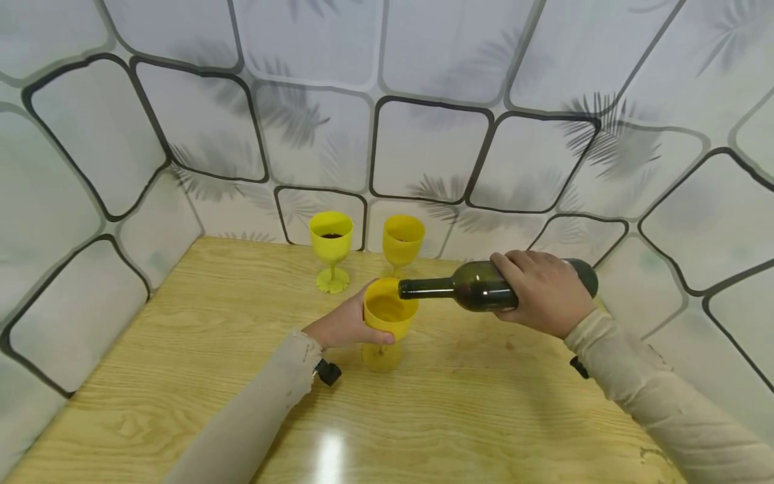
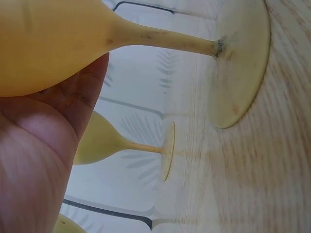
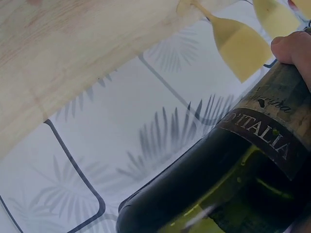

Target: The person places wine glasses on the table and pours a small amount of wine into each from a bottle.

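Note:
My left hand [image 1: 347,327] grips the bowl of a yellow goblet [image 1: 390,316] at the middle of the table. The goblet's stem and round foot show in the left wrist view, with the foot close over the wood. In my right hand [image 1: 544,289] is a dark green wine bottle [image 1: 480,286], held around its body and lying nearly level. Its mouth reaches over the right side of the goblet's rim. A label with "D'ITALIA" on the bottle [image 3: 233,184] shows in the right wrist view. No stream of liquid shows at the mouth.
A brighter yellow goblet [image 1: 331,245] with dark liquid inside stands at the back left. Another yellow goblet [image 1: 403,245] stands right behind the held one, its foot hidden. Patterned wall covering [image 1: 432,151] rises behind the wooden table [image 1: 199,349] and at both sides.

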{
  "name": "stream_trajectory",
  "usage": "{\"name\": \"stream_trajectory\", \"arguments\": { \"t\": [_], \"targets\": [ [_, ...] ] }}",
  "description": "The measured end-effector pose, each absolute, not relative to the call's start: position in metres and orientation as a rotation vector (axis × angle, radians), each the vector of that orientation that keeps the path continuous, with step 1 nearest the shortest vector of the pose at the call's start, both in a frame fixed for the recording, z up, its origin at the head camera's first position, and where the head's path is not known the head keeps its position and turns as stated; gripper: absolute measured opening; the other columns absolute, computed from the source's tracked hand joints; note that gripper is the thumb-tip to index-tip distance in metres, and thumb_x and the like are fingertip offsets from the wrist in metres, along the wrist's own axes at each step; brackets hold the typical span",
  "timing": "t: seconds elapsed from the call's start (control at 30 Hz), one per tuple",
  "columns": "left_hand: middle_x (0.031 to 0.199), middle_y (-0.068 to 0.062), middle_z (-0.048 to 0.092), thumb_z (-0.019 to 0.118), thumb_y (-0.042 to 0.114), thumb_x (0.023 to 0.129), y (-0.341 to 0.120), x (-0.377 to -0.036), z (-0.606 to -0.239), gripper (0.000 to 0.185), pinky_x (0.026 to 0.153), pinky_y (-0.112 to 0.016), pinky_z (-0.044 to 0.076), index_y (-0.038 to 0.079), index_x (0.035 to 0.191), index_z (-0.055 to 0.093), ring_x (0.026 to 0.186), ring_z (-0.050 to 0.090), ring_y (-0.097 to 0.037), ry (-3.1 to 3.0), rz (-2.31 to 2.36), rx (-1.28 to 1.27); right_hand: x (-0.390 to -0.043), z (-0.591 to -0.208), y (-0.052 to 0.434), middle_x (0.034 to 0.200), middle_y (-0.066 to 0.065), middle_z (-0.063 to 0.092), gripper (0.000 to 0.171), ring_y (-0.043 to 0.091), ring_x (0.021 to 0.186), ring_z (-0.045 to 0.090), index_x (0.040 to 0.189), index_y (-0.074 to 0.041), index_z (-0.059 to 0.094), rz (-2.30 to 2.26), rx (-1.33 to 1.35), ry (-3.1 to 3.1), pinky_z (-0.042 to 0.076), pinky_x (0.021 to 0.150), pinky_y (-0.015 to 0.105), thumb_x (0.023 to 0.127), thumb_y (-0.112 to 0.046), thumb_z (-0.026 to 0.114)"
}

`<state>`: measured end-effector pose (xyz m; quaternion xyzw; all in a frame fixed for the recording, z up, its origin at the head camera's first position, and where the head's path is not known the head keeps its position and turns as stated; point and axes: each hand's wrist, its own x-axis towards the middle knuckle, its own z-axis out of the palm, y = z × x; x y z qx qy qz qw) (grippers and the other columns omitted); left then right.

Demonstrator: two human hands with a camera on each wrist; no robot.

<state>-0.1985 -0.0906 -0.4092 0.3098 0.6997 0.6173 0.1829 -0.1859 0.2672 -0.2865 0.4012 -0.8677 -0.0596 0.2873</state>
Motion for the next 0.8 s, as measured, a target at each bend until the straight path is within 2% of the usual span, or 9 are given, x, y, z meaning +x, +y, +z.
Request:
{"name": "stream_trajectory", "arguments": {
  "t": [0.8],
  "targets": [
    [0.136,-0.005,0.059,0.09,0.028,0.082,-0.09,-0.199,-0.409,0.087,0.107,-0.043,0.047,0.022,0.15,0.035,0.123,0.057,-0.024,1.976,1.743,0.886,-0.187,-0.27,0.257,0.094,0.016,0.066,0.08,0.038,0.08,0.068,0.122,-0.005,0.055,-0.229,1.137,-2.322,0.057,0.071,0.054,0.059,-0.037,0.093]
  ]
}}
